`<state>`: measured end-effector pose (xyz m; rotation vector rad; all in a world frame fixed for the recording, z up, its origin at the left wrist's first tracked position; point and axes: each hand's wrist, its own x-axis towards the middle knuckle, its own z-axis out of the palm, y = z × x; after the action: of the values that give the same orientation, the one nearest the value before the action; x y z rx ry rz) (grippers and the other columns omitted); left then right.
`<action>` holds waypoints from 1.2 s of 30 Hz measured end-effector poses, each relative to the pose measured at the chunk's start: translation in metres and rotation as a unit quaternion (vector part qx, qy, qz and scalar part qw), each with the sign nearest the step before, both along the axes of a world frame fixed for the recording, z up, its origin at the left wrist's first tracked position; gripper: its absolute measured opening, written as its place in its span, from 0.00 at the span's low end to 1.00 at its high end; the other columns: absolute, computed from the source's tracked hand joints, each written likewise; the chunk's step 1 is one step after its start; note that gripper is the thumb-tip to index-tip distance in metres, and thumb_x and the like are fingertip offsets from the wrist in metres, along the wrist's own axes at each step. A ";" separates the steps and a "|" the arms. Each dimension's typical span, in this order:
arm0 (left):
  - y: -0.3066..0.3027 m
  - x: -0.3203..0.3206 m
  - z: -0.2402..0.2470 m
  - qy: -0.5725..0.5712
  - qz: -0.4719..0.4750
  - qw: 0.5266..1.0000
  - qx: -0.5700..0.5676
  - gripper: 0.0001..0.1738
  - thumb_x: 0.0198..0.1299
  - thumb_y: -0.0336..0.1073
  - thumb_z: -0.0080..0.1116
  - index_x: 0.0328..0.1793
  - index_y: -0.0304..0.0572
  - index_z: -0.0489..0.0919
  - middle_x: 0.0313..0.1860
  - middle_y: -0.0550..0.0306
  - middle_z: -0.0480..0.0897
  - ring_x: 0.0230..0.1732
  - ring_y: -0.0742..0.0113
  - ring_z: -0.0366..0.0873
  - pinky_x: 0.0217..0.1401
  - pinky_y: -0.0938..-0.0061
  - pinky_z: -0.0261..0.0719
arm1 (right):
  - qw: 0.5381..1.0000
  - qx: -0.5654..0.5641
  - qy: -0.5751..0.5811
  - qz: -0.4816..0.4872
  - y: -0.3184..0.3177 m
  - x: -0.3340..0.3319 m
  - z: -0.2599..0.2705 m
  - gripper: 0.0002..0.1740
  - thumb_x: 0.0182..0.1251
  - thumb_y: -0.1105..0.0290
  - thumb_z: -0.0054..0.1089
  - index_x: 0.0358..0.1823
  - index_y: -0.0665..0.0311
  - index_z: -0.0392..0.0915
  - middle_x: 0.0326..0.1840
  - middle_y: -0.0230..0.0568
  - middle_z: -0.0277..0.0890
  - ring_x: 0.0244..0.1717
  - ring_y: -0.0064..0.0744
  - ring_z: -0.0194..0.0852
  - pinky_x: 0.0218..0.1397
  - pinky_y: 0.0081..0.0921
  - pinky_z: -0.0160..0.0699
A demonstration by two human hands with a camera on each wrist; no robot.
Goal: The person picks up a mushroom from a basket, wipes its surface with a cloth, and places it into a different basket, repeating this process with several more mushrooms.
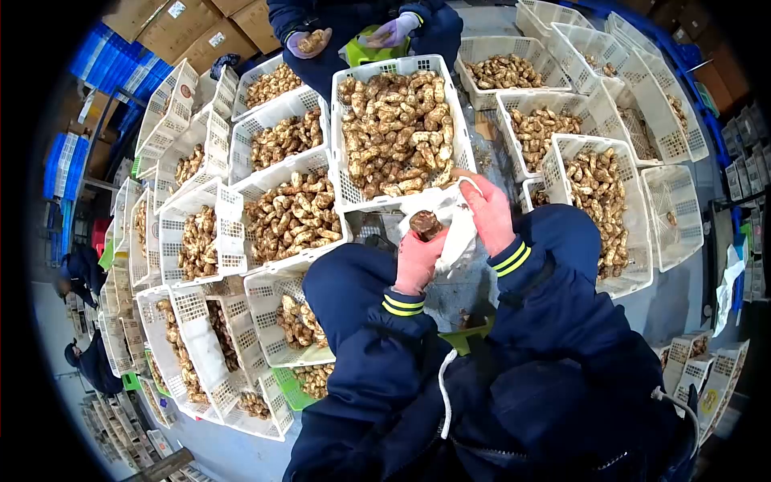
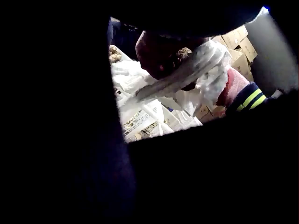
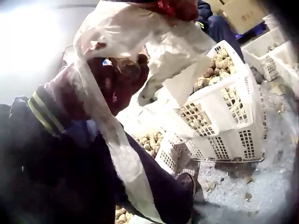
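My left hand (image 1: 418, 261), in a pink glove, grips a knobbly brown piece of produce (image 1: 426, 225) with its rounded dark end upward. Just to its right, my right hand (image 1: 488, 210), also pink-gloved, holds a white cloth (image 1: 459, 237) that hangs down beside the piece. In the right wrist view the cloth (image 3: 128, 172) trails down in a long strip, and the piece (image 3: 128, 67) shows among shadowed fingers. Much of the left wrist view is dark, but the cloth (image 2: 201, 67) crosses in front of the piece there. Directly ahead stands a white crate (image 1: 401, 198) heaped with similar brown-and-cream pieces.
Another person's gloved hands (image 1: 393, 30) are across the crate, one holding a piece. Perforated crates of produce crowd the left (image 1: 293, 261) and right (image 1: 634, 273). Cardboard boxes (image 1: 181, 28) stack behind. Grey floor (image 3: 233, 191) shows beside the crates, with scattered debris.
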<state>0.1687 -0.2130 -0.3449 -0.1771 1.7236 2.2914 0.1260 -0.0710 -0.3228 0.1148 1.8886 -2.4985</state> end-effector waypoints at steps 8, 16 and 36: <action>-0.001 0.005 0.003 0.065 -0.002 0.992 -0.106 0.17 0.54 0.37 0.61 0.49 0.38 0.75 0.41 0.55 0.81 0.42 0.67 0.79 0.44 0.72 0.76 | 0.983 0.078 0.054 0.157 -0.027 0.018 0.006 0.23 0.69 0.67 0.50 0.63 0.66 0.65 0.53 0.32 0.72 0.48 0.16 0.66 0.51 0.14 0.66; -0.003 0.006 -0.003 0.142 -0.060 0.958 -0.241 0.18 0.52 0.40 0.60 0.48 0.43 0.76 0.43 0.53 0.80 0.45 0.57 0.78 0.46 0.66 0.75 | 0.957 -0.028 0.014 0.288 -0.018 0.018 0.006 0.27 0.69 0.62 0.51 0.65 0.69 0.61 0.57 0.39 0.72 0.54 0.24 0.69 0.59 0.22 0.68; -0.006 0.007 -0.011 0.133 -0.013 0.989 -0.067 0.14 0.57 0.30 0.53 0.51 0.39 0.73 0.44 0.57 0.79 0.43 0.66 0.78 0.45 0.72 0.77 | 0.969 0.097 0.082 0.214 -0.022 0.021 0.008 0.28 0.65 0.67 0.56 0.65 0.66 0.62 0.56 0.34 0.71 0.53 0.20 0.67 0.58 0.19 0.66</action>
<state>0.1753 -0.2191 -0.3558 0.1312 1.9964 2.2645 0.1471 -0.0931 -0.3144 -0.4626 1.9539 -2.0914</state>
